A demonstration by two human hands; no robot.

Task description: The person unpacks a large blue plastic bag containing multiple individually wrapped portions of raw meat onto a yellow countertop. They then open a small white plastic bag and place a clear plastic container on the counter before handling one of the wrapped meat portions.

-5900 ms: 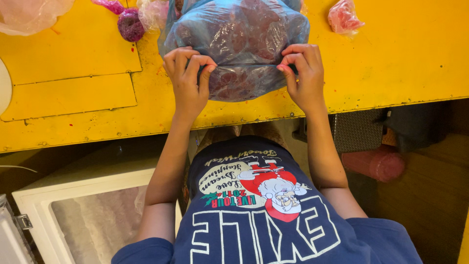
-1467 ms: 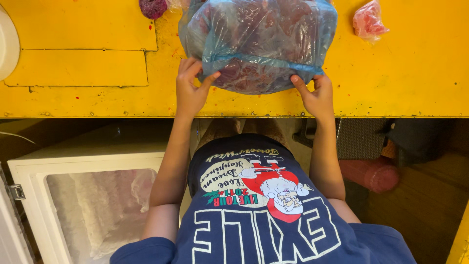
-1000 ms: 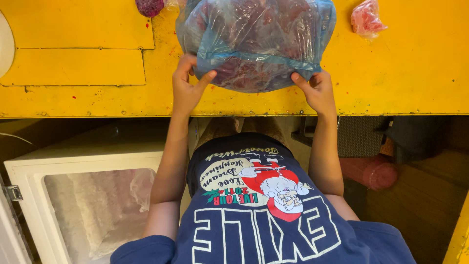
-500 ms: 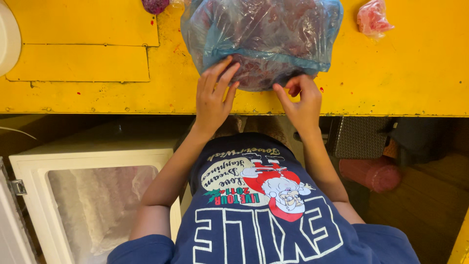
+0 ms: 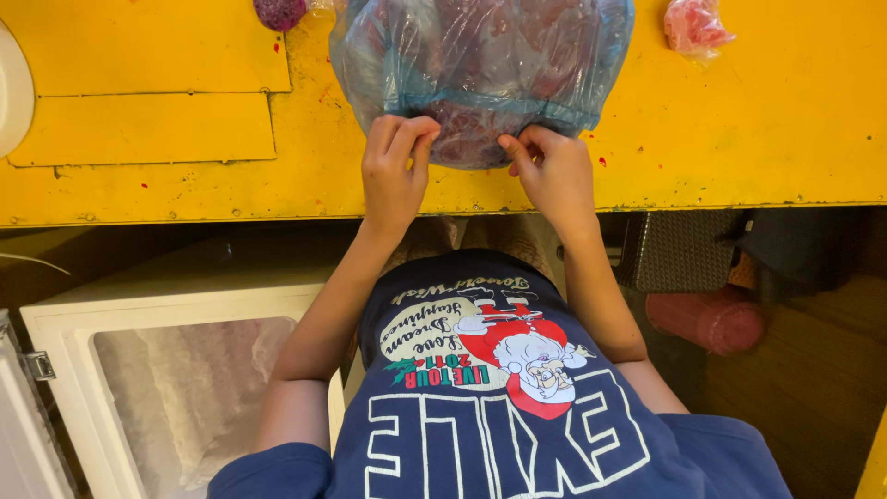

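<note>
A big clear blue plastic bag filled with dark red meat lies on the yellow table, near its front edge. My left hand pinches the bag's near edge with bent fingers. My right hand grips the same edge a little to the right. The two hands are close together at the bag's front.
A small pink bag lies at the table's back right, and a purple lump at the back left. A white dish edge shows at far left. An open white chest freezer stands below left, a red stool below right.
Both hands have moved inward from the sides of the bag to its near middle edge and closed on the plastic. The bag has stayed in place.
</note>
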